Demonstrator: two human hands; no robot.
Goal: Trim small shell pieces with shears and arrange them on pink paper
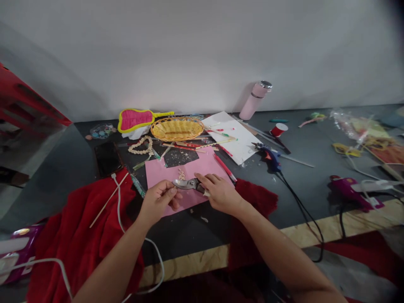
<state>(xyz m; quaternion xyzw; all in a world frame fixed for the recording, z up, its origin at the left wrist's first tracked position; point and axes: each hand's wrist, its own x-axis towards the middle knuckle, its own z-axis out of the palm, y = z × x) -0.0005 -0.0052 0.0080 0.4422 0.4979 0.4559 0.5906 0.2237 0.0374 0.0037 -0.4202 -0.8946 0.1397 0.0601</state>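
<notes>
My right hand (219,191) is wrapped round the handles of a pair of pruning shears (186,184), whose curved metal blades point left. Just at the blade tips, my left hand (160,200) is closed, thumb against fingers; whatever it pinches is too small to make out. Both hands are above a pink sheet of paper (154,171). A small pile of pale cut pieces (181,173) lies on the paper, right behind the blades.
Behind the paper are a yellow woven basket (177,129), a heart-shaped piece (141,145) and loose sticks. A glue gun (268,155) with a black cord lies right, near a pink bottle (255,101). A phone (108,159) and red cloth (91,206) are left.
</notes>
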